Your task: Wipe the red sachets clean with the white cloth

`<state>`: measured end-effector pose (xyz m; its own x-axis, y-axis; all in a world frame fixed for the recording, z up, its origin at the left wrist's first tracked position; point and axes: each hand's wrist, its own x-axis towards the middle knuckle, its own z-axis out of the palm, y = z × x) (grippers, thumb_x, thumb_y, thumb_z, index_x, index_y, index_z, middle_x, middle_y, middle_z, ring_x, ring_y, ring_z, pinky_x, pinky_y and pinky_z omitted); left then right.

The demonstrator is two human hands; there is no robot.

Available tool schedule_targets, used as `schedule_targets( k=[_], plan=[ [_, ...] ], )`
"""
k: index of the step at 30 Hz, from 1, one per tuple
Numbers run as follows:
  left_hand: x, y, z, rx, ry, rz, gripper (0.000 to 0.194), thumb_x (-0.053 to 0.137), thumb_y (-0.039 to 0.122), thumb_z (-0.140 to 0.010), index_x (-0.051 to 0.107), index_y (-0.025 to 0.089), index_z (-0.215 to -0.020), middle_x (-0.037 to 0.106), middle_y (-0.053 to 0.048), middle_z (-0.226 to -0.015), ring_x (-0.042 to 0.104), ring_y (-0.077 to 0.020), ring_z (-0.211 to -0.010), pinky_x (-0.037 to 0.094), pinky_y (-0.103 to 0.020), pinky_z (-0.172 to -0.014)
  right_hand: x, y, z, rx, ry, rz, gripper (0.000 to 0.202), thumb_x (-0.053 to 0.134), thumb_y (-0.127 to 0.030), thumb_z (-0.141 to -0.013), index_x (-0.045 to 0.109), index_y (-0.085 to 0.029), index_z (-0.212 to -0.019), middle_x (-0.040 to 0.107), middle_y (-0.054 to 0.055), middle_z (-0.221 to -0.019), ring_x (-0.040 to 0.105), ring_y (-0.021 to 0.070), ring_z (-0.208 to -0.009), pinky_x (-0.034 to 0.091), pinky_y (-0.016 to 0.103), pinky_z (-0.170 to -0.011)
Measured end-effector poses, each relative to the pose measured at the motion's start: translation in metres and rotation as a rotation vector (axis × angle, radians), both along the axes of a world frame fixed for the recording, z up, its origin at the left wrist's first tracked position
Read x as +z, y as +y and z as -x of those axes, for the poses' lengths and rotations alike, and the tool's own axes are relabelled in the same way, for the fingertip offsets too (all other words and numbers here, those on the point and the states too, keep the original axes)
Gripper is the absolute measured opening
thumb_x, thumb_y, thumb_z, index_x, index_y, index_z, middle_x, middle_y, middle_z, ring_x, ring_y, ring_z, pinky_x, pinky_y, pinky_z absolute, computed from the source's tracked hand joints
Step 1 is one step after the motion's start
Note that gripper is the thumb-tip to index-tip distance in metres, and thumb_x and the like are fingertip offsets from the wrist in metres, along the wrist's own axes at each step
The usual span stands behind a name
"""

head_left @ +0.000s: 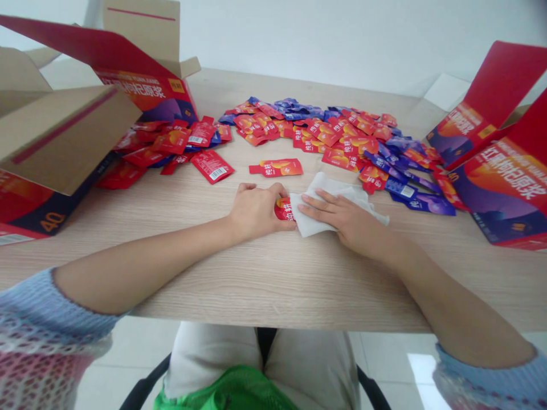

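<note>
Far left of the white cloth [335,185] stand open boxes [55,142], then a small pile of packets [171,142]. Just left of the cloth, the left hand [258,208] pinches a red packet [284,209] with thumb and fingers; its other end goes under the cloth. The right hand [356,225] lies on the cloth, fingers flat, a little spread. Far right of it stand red boxes [508,182].

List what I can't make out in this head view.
All in the head view:
Held sachet: right part hidden by white cloth and right hand.
Separate sachet: smallest print too small.
Front left box: cut off by left edge.
Front right box: cut off by right edge.
</note>
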<state>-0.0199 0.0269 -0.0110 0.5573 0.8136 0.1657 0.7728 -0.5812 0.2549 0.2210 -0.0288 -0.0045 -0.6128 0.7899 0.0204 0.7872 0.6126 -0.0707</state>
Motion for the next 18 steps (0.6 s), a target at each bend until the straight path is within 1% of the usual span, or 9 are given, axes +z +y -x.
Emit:
schedule_targets(
  k=[3,5,8,11,13,15,16,18],
  plan=[
    [-0.001,0.000,0.002,-0.012,-0.024,0.029,0.075,0.060,0.079,-0.068,0.059,0.023,-0.118,0.074,-0.004,-0.088,0.068,-0.0260,-0.088,0.030,-0.046,-0.102,0.007,-0.002,-0.010,-0.041,-0.046,-0.024,0.083,0.031,0.008,-0.077,0.038,-0.037,-0.146,0.033,-0.008,-0.155,0.030,0.0238,-0.144,0.036,0.056,-0.109],
    [-0.002,0.000,0.002,-0.014,-0.033,0.032,0.079,0.060,0.080,-0.067,0.059,0.026,-0.125,0.075,-0.005,-0.094,0.068,-0.0264,-0.092,0.029,-0.046,-0.103,0.011,-0.003,-0.016,-0.079,-0.073,-0.059,0.081,0.035,0.008,-0.076,0.044,-0.037,-0.143,0.041,-0.007,-0.150,0.037,0.0247,-0.140,0.036,0.056,-0.108],
    [-0.004,-0.001,0.003,-0.031,-0.037,0.026,0.082,0.059,0.079,-0.069,0.056,0.030,-0.134,0.074,-0.007,-0.109,0.066,-0.0272,-0.102,0.028,-0.046,-0.105,0.015,-0.004,-0.024,-0.134,-0.099,-0.126,0.073,0.039,0.007,-0.077,0.054,-0.033,-0.136,0.052,-0.004,-0.143,0.046,0.0252,-0.134,0.039,0.051,-0.107],
    [-0.004,-0.003,0.002,-0.011,-0.013,0.011,0.080,0.058,0.079,-0.071,0.057,0.030,-0.135,0.073,-0.008,-0.112,0.065,-0.0281,-0.105,0.029,-0.046,-0.103,0.017,-0.001,-0.030,-0.192,-0.137,-0.206,0.064,0.041,0.005,-0.078,0.062,-0.027,-0.130,0.062,0.001,-0.133,0.056,0.0262,-0.123,0.048,0.044,-0.098],
    [-0.003,-0.005,0.001,0.013,0.007,0.001,0.079,0.058,0.078,-0.072,0.057,0.030,-0.135,0.073,-0.008,-0.111,0.065,-0.0287,-0.104,0.030,-0.047,-0.102,0.018,0.003,-0.035,-0.232,-0.140,-0.262,0.062,0.043,0.002,-0.078,0.063,-0.027,-0.129,0.066,0.003,-0.128,0.062,0.0263,-0.115,0.053,0.040,-0.086],
    [-0.001,-0.008,0.000,0.024,0.024,-0.009,0.077,0.057,0.078,-0.074,0.056,0.031,-0.136,0.073,-0.008,-0.111,0.065,-0.0291,-0.103,0.031,-0.048,-0.101,0.018,0.007,-0.040,-0.267,-0.095,-0.319,0.063,0.045,0.001,-0.077,0.062,-0.028,-0.131,0.067,0.002,-0.125,0.065,0.0254,-0.109,0.055,0.036,-0.077],
    [-0.001,-0.008,0.000,0.021,0.030,-0.014,0.077,0.056,0.077,-0.075,0.056,0.031,-0.136,0.073,-0.008,-0.111,0.065,-0.0291,-0.103,0.031,-0.048,-0.100,0.018,0.008,-0.042,-0.273,-0.058,-0.350,0.063,0.046,0.000,-0.078,0.060,-0.028,-0.132,0.067,0.002,-0.126,0.065,0.0250,-0.109,0.055,0.035,-0.076],
    [-0.001,-0.009,0.000,-0.001,0.033,-0.024,0.077,0.055,0.077,-0.076,0.055,0.030,-0.137,0.072,-0.009,-0.111,0.064,-0.0288,-0.103,0.031,-0.048,-0.101,0.019,0.008,-0.044,-0.256,0.023,-0.411,0.065,0.046,-0.001,-0.079,0.056,-0.029,-0.136,0.064,0.001,-0.130,0.063,0.0243,-0.114,0.055,0.035,-0.082]
  ],
)
